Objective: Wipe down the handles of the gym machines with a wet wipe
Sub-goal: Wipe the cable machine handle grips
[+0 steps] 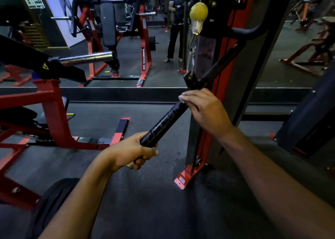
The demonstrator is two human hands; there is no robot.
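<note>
A black straight bar handle (164,123) hangs tilted from the cable machine, clipped by a carabiner (191,44) under a yellow stopper ball (198,11). Its lower grip looks wet and shiny. My left hand (133,150) grips the bar's lower end. My right hand (203,109) is wrapped round the bar higher up, near its centre bracket, and a sliver of white wipe (181,98) shows under its fingertips. The rest of the wipe is hidden by the hand.
The red and black cable machine column (217,86) stands right behind the bar. A red plate-loaded machine (52,109) with a chrome sleeve (87,58) fills the left. A wall mirror (159,39) ahead reflects benches and a standing person. Dark rubber floor lies below.
</note>
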